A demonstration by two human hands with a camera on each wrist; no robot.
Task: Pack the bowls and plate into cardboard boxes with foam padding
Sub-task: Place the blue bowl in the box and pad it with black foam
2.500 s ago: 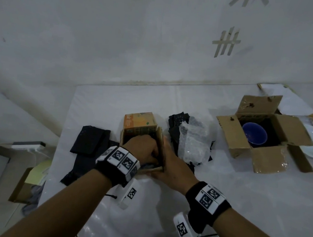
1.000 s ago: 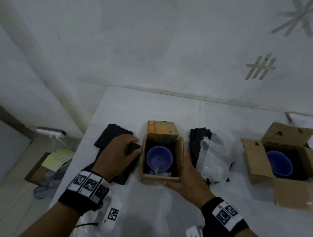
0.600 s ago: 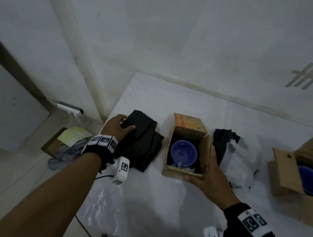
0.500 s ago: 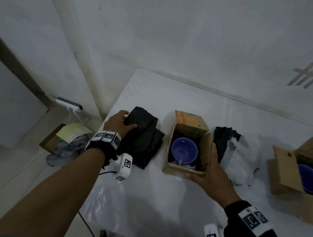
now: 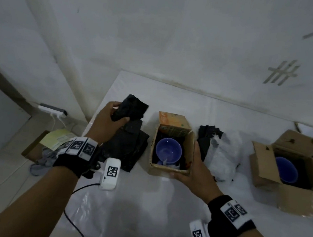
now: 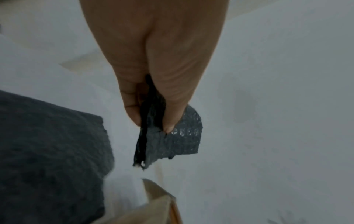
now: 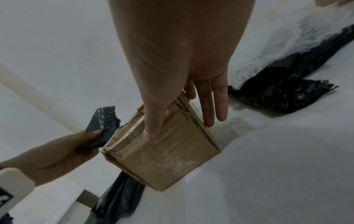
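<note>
Above the foam pile (image 5: 126,150), left hand (image 5: 105,121) pinching black foam piece (image 5: 131,108); right hand (image 5: 196,173) flat-fingered against box (image 5: 167,171).

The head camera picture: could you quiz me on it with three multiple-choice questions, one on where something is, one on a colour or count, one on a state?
1. Where is the black foam piece?
A. in the left hand
B. inside the right-hand box
C. on the floor

2. What colour is the bowl in the small box?
A. white
B. blue
C. red

3. How is the small box?
A. taped shut
B. lying on its side
C. open on top

Answers:
1. A: the left fingers pinch it above the table.
2. B: blue shows inside the box.
3. C: the bowl shows from above, and the right hand steadies the box.
</note>
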